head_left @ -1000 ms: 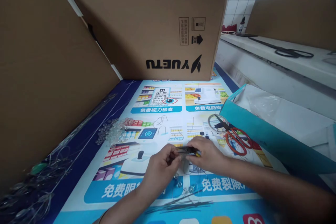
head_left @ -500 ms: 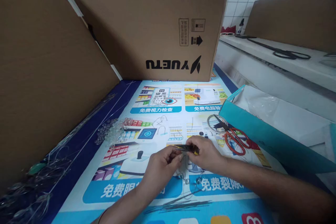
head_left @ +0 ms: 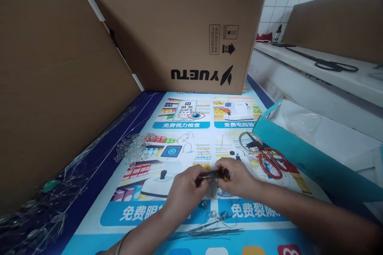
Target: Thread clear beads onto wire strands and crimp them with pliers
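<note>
My right hand point(head_left: 237, 177) is closed around a pair of small pliers point(head_left: 213, 174) with yellow and black handles, the jaws pointing left. My left hand point(head_left: 188, 189) is pinched at the jaw tips, on a thin wire whose end the fingers hide. Below the hands, clear round beads point(head_left: 213, 214) on fine wire hang or lie just above the printed sheet. Nearer to me lies a bundle of thin dark wire pieces point(head_left: 209, 232).
A pile of clear beads point(head_left: 134, 147) lies to the left. Red-handled scissors point(head_left: 271, 161) rest by a wire coil point(head_left: 243, 143), beside a teal box point(head_left: 314, 155). Cardboard point(head_left: 179, 28) stands behind. Tangled beaded strands point(head_left: 50, 203) lie at far left. Black scissors point(head_left: 332, 65) sit on the ledge.
The left fingers have closed in further over the jaw tips, and the pliers sit slightly lower in view. The dangling beads have shifted. The whole view has moved a little.
</note>
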The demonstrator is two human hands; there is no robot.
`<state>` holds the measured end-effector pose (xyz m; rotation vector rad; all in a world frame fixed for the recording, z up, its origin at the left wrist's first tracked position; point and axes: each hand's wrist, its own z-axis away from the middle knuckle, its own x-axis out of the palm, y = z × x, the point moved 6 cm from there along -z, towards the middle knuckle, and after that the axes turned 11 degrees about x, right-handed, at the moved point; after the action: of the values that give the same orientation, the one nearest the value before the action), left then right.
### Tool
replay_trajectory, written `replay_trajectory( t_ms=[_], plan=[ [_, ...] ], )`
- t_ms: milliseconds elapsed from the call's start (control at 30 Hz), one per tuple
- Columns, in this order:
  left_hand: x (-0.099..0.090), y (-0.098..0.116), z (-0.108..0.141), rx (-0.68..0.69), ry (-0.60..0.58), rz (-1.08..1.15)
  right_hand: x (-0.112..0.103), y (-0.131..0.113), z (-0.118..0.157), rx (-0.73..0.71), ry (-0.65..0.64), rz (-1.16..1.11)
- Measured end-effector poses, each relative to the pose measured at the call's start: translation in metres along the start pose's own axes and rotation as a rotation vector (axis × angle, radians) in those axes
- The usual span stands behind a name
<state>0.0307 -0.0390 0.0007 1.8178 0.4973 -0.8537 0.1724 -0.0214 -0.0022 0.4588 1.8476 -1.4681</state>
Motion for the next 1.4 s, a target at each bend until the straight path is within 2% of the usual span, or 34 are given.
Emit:
replay_trajectory(
  t_ms=[233, 433, 667, 867, 1033, 1400],
  plan=[
    [0.002, -0.002, 0.001, 0.02, -0.029, -0.021, 0.004, 0.0, 0.003, 0.009, 0.001, 0.022],
    [0.002, 0.001, -0.001, 0.021, -0.075, -0.128, 0.002, 0.001, 0.001, 0.044, 0.024, 0.005],
    [0.002, 0.001, -0.004, 0.091, -0.125, -0.158, -0.002, 0.0, 0.001, 0.079, 0.04, -0.049],
    [0.001, 0.003, -0.003, 0.175, -0.126, -0.178, -0.002, 0.002, 0.0, 0.108, 0.049, -0.076],
    [0.0, 0.002, -0.001, 0.161, -0.123, -0.198, -0.003, 0.002, 0.001, 0.119, 0.059, -0.083],
    [0.005, 0.011, -0.001, 0.204, -0.15, -0.407, -0.002, 0.002, -0.001, 0.108, 0.025, -0.095]
  ],
)
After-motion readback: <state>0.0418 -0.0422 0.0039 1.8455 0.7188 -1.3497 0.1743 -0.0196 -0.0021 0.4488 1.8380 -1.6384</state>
